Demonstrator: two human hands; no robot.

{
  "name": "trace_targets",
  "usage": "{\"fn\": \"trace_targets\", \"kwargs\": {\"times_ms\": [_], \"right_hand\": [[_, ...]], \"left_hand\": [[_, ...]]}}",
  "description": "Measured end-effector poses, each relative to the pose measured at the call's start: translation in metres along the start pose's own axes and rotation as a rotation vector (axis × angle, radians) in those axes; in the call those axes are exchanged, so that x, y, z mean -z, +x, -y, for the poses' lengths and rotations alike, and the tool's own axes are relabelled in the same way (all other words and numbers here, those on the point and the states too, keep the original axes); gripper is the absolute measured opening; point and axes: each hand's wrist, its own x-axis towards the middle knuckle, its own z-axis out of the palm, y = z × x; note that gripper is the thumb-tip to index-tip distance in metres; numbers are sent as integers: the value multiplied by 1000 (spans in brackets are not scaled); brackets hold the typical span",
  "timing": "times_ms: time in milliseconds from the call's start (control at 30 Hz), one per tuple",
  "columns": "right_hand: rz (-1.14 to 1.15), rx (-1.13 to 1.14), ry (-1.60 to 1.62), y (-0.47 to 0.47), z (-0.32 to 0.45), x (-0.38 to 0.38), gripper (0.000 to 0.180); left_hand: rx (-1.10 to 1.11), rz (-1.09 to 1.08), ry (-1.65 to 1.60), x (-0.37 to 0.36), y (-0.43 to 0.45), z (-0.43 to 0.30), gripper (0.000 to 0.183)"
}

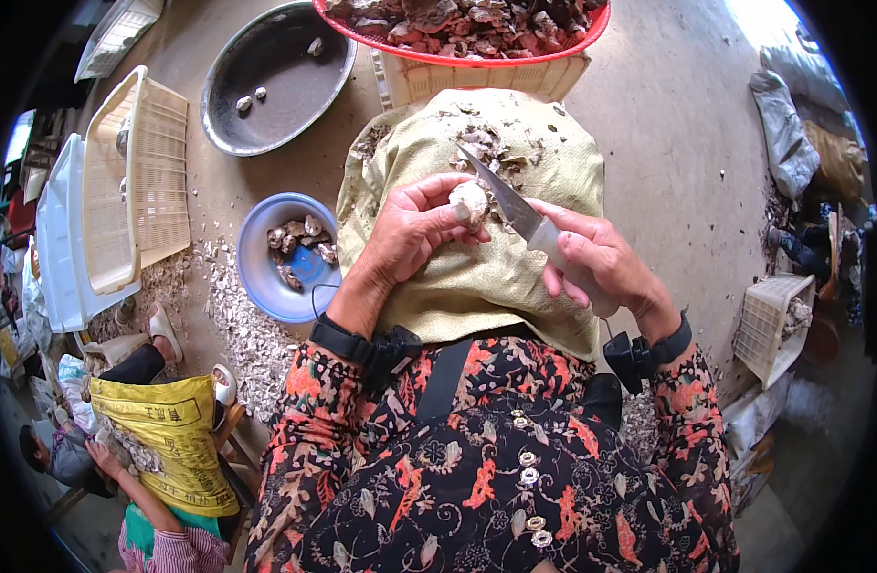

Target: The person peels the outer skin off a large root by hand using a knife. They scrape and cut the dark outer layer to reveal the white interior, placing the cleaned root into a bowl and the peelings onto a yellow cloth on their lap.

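Over the cloth-covered lap, my left hand pinches a small, rough whitish lump between thumb and fingers. My right hand is closed around the pale handle of a knife. Its pointed blade slants up and left just beside the lump; whether it touches cannot be told. Beneath both hands spreads a beige woven sack, with brown and pale shavings scattered beyond the knife tip.
Ahead, a red basket of rough brown chunks rests on a plastic crate. To the left are a dark basin with a few pale lumps, a blue basin with brown chunks, and crates. Another person's hand lies on a yellow sack.
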Motion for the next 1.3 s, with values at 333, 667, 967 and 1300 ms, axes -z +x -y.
{"fn": "trace_targets", "kwargs": {"times_ms": [333, 667, 967, 1300], "right_hand": [[28, -42, -72, 8, 14, 1, 52], [-31, -120, -162, -3, 19, -6, 51], [-55, -96, -296, 5, 29, -13, 48], [-350, 604, -1019, -6, -3, -17, 51]], "left_hand": [[29, -18, 26, 1, 0, 1, 44], [26, -27, 52, 0, 0, 2, 41], [31, -46, 87, -1, 1, 2, 42], [-24, -118, 80, -7, 6, 1, 32]]}}
